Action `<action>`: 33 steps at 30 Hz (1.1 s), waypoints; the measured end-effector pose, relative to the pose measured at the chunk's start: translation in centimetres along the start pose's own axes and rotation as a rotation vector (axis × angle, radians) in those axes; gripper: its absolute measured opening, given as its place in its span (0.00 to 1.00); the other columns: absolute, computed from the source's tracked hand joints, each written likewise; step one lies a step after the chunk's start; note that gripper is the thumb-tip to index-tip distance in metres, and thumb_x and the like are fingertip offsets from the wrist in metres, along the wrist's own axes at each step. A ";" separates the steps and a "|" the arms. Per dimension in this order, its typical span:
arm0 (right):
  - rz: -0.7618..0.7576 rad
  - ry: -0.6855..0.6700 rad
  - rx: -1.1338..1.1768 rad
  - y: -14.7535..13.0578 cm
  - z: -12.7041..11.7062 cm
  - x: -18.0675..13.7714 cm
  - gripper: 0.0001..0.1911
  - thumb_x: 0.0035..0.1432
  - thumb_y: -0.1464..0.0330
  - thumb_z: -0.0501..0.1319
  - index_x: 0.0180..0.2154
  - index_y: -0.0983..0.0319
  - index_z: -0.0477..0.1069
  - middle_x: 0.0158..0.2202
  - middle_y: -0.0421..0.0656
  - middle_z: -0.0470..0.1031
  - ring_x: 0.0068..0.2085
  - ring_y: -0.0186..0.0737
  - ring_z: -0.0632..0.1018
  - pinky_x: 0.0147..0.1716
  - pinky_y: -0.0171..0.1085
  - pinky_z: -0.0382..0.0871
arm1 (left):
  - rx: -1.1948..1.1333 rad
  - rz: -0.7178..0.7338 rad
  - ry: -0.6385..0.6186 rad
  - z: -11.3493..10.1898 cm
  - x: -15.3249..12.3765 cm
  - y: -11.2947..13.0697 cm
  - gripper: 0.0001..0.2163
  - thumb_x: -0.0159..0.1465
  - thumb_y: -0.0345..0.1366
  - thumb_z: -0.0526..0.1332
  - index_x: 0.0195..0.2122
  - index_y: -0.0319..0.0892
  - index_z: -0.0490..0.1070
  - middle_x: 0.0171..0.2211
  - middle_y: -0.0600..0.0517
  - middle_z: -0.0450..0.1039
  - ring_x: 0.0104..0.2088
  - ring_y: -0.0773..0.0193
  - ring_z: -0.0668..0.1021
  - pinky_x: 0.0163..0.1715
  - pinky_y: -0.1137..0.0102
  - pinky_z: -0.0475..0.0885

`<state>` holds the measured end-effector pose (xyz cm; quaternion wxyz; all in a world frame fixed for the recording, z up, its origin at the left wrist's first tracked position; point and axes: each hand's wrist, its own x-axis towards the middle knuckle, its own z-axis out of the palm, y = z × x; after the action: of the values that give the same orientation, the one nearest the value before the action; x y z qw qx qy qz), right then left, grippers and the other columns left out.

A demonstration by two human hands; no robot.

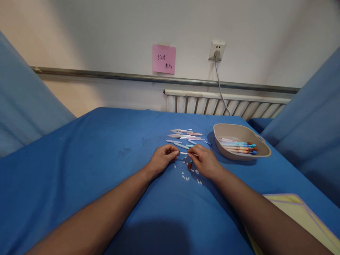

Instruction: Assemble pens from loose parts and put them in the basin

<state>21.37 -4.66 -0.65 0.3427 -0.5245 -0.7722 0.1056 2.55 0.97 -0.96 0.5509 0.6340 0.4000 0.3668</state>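
Observation:
Between my two hands, level above the blue cloth, is a thin white pen refill (183, 153). My left hand (162, 159) pinches its left end between thumb and fingers. Its right part is in the closed fingers of my right hand (204, 160). Just beyond the hands lie several pen barrels (181, 145) and white refills (192, 137) in a loose pile. Small white tips (187, 178) are scattered on the cloth below the hands. A brown pen piece (189, 165) lies close to my right hand, partly hidden by it.
A beige basket (261, 150) with several pens (237, 144) stands at the right. Nearer on the right lies a yellow cloth-like sheet (292, 209) under my forearm. Behind the blue-covered table (119, 134) are a radiator (202, 102), a rail (119, 74) and a plugged-in cable (219, 81).

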 end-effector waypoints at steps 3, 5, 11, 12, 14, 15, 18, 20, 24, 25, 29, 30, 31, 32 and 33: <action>-0.011 0.001 0.030 -0.1 0.2 0.0 0.07 0.61 0.70 0.53 0.39 0.60 0.69 0.35 0.44 0.72 0.37 0.39 0.73 0.37 0.37 0.65 | -0.004 -0.016 0.000 0.1 -0.1 0.1 0.10 0.52 0.40 0.65 0.28 0.38 0.70 0.21 0.55 0.68 0.22 0.70 0.69 0.24 0.75 0.62; -0.007 -0.017 0.059 -0.1 0.3 0.0 0.09 0.61 0.70 0.53 0.43 0.59 0.69 0.35 0.44 0.73 0.37 0.39 0.74 0.37 0.37 0.66 | -0.021 -0.027 0.004 0.2 -0.2 0.3 0.11 0.51 0.40 0.65 0.28 0.38 0.70 0.21 0.55 0.68 0.22 0.71 0.68 0.23 0.75 0.62; -0.011 -0.126 0.127 -0.4 0.6 -0.2 0.21 0.62 0.73 0.50 0.55 0.55 0.62 0.32 0.40 0.76 0.31 0.35 0.75 0.36 0.35 0.67 | -0.131 -0.058 0.009 0.1 -0.4 0.8 0.12 0.50 0.40 0.67 0.30 0.37 0.70 0.22 0.56 0.68 0.21 0.72 0.69 0.23 0.75 0.63; -0.021 -0.128 0.123 -0.6 0.5 -0.2 0.21 0.61 0.73 0.50 0.55 0.54 0.62 0.34 0.40 0.76 0.32 0.35 0.75 0.36 0.35 0.67 | -0.148 -0.069 0.003 0.1 -0.4 0.8 0.12 0.49 0.39 0.68 0.30 0.38 0.70 0.22 0.56 0.68 0.21 0.72 0.69 0.23 0.75 0.63; -0.036 -0.128 0.113 -0.8 0.4 -0.2 0.23 0.60 0.75 0.49 0.56 0.53 0.62 0.39 0.41 0.76 0.34 0.35 0.76 0.37 0.35 0.67 | -0.175 -0.088 -0.011 0.2 -0.5 0.8 0.13 0.48 0.38 0.68 0.31 0.38 0.70 0.23 0.56 0.69 0.21 0.72 0.70 0.24 0.76 0.63; -0.039 -0.127 0.109 -0.9 0.4 -0.2 0.24 0.60 0.75 0.49 0.56 0.53 0.62 0.41 0.41 0.76 0.34 0.35 0.76 0.38 0.35 0.67 | -0.182 -0.093 -0.016 0.3 -0.6 0.8 0.14 0.48 0.38 0.69 0.32 0.38 0.69 0.23 0.56 0.69 0.22 0.72 0.70 0.24 0.75 0.63; -0.035 -0.111 0.107 -0.9 0.4 -0.2 0.23 0.60 0.75 0.49 0.56 0.54 0.62 0.41 0.42 0.76 0.35 0.36 0.76 0.39 0.35 0.67 | -0.191 -0.095 -0.033 0.3 -0.6 0.8 0.17 0.47 0.38 0.69 0.36 0.38 0.70 0.23 0.56 0.69 0.22 0.72 0.70 0.25 0.75 0.64; -0.024 -0.085 0.112 -0.7 0.4 -0.2 0.22 0.60 0.75 0.49 0.55 0.55 0.63 0.39 0.42 0.76 0.34 0.36 0.76 0.39 0.36 0.67 | -0.177 -0.091 -0.044 -0.2 -0.4 0.7 0.20 0.47 0.39 0.69 0.40 0.38 0.69 0.24 0.56 0.69 0.22 0.71 0.70 0.25 0.74 0.64; 0.010 -0.022 0.112 -0.2 0.5 -0.2 0.21 0.61 0.74 0.48 0.54 0.55 0.64 0.40 0.42 0.76 0.36 0.37 0.76 0.41 0.37 0.67 | 0.009 0.014 0.052 -2.4 0.7 0.1 0.18 0.50 0.39 0.67 0.41 0.38 0.71 0.26 0.53 0.71 0.25 0.68 0.71 0.28 0.72 0.64; 0.025 -0.007 0.103 0.0 0.5 -0.1 0.20 0.61 0.73 0.48 0.53 0.56 0.65 0.40 0.43 0.76 0.36 0.37 0.76 0.40 0.37 0.67 | 0.109 0.075 0.099 -3.1 1.0 -0.1 0.16 0.51 0.39 0.66 0.39 0.39 0.72 0.27 0.52 0.71 0.27 0.66 0.72 0.30 0.71 0.65; 0.057 0.006 0.067 0.3 0.5 0.1 0.19 0.61 0.72 0.49 0.51 0.57 0.66 0.35 0.43 0.76 0.34 0.38 0.75 0.35 0.36 0.66 | 0.599 0.311 0.099 -5.0 2.0 -0.5 0.09 0.56 0.38 0.61 0.37 0.44 0.76 0.34 0.49 0.74 0.36 0.59 0.73 0.41 0.65 0.65; 0.057 0.002 0.065 0.3 0.5 0.1 0.19 0.61 0.72 0.49 0.51 0.57 0.67 0.34 0.42 0.76 0.33 0.38 0.75 0.35 0.36 0.66 | 0.691 0.350 0.061 -5.1 2.1 -0.5 0.09 0.56 0.37 0.61 0.38 0.45 0.76 0.37 0.48 0.74 0.39 0.57 0.73 0.44 0.64 0.63; 0.058 -0.003 0.066 0.3 0.5 0.1 0.19 0.61 0.72 0.49 0.51 0.57 0.67 0.34 0.42 0.75 0.33 0.38 0.75 0.34 0.36 0.66 | 0.764 0.376 0.022 -5.1 2.3 -0.6 0.10 0.57 0.37 0.61 0.39 0.45 0.76 0.39 0.48 0.74 0.41 0.56 0.72 0.47 0.62 0.62; 0.060 -0.008 0.068 0.2 0.5 0.1 0.19 0.60 0.72 0.49 0.51 0.57 0.67 0.33 0.42 0.75 0.33 0.38 0.75 0.34 0.35 0.66 | 0.818 0.389 -0.014 -5.0 2.4 -0.7 0.10 0.57 0.36 0.61 0.39 0.45 0.75 0.41 0.47 0.74 0.43 0.55 0.72 0.48 0.61 0.60; 0.063 -0.012 0.070 0.2 0.5 0.1 0.18 0.60 0.72 0.49 0.51 0.57 0.67 0.33 0.41 0.75 0.33 0.37 0.75 0.34 0.35 0.66 | 0.852 0.394 -0.040 -4.9 2.4 -0.8 0.10 0.57 0.36 0.61 0.40 0.45 0.75 0.42 0.46 0.73 0.44 0.54 0.71 0.49 0.60 0.59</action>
<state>21.19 -4.37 -1.08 0.3526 -0.5357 -0.7532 0.1465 -0.94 5.21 -1.05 0.1691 0.8744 0.3765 0.2552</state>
